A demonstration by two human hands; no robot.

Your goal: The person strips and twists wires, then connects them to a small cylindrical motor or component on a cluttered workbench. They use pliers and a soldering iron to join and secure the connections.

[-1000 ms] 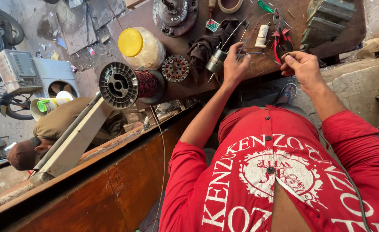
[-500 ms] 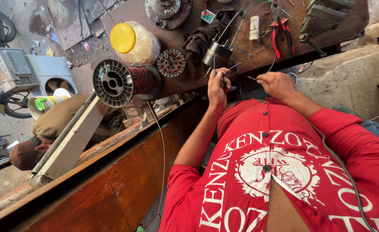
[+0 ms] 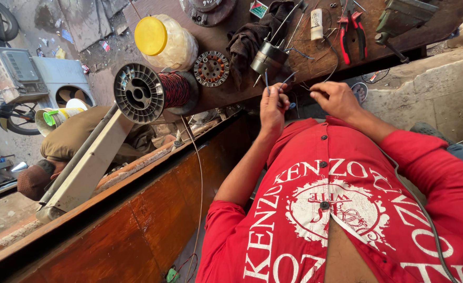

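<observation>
1. Both hands have drawn back from the bench top toward the chest since the earlier frames; they now sit at the bench's near edge, close together but apart.
2. Left hand (image 3: pixel 272 107): fingers curled narrow, pinching a thin wire (image 3: pixel 289 77) end between thumb and fingertips.
3. Right hand (image 3: pixel 337 98): fingers bunched in a loose fist; it appears to grip wire strands, though the exact hold cannot be told.
4. Small motor (image 3: pixel 268 56), metallic and cylindrical, lies tilted on the wooden bench (image 3: pixel 226 89) just beyond the left hand; its thin leads trail toward both hands.
5. Dark cloth (image 3: pixel 250 39) lies bunched, touching the motor's left side.
6. Round stator core (image 3: pixel 211 68) lies flat to the left of the cloth.
7. Spool of reddish copper wire (image 3: pixel 155 91) rests on its side at the bench's edge; one strand hangs down from it.
8. Farther back: red-handled pliers (image 3: pixel 352 31), small white tube (image 3: pixel 316 23), plastic jar with yellow lid (image 3: pixel 166 39).
9. Another person crouches on the ground at left, beyond the bench.
</observation>
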